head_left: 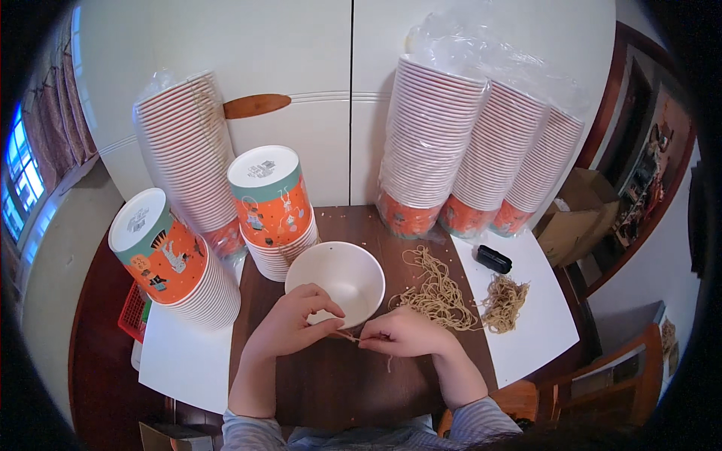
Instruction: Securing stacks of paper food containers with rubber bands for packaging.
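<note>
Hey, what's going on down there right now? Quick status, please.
Left hand and right hand pinch one noodle strand between them, at the white bowl rim. Dry noodle pile beside right hand. Nothing in between.

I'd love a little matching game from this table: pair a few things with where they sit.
Things:
1. white bowl
2. small black object
3. red basket
4. loose noodle pile

Places:
A. on the white sheet at the right
B. at the table's far left edge
C. just beyond the two hands
D. on the dark wood, right of the bowl

Pairs: 1-C, 2-A, 3-B, 4-D
</note>
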### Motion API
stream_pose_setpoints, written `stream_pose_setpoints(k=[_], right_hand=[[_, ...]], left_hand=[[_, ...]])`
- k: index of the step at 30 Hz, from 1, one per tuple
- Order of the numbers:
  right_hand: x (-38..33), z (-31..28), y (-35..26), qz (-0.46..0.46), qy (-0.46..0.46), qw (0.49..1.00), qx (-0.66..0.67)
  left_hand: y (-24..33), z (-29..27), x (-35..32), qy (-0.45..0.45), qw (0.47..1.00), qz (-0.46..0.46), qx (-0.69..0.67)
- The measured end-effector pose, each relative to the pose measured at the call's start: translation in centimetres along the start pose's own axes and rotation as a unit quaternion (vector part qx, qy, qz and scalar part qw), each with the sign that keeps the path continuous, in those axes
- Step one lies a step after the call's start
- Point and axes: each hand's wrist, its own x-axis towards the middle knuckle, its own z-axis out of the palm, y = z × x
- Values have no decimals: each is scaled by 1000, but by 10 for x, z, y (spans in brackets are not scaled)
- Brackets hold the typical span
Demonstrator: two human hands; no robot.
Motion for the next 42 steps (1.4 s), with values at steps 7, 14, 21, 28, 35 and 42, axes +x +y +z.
stream_pose_setpoints(k=[7,14,21,28,35,42], right_hand=[[3,17,-16,30,-99,990,-93],[7,41,-24,-3,-146,979,-145],[-7,99,-9,67,-49,994,-67],[-26,141,25,77,103,986,109],[-30,141,31,71,123,984,106],[-32,134,26,70,128,987,59]], left_hand=[[14,9,-27,63,994,-85,-42],[-11,47,-92,115,958,-230,-129],[-32,94,-103,180,928,-237,-225],[-49,114,-101,180,915,-234,-274],[-45,119,-95,196,929,-244,-199],[-40,121,-89,211,920,-271,-191]])
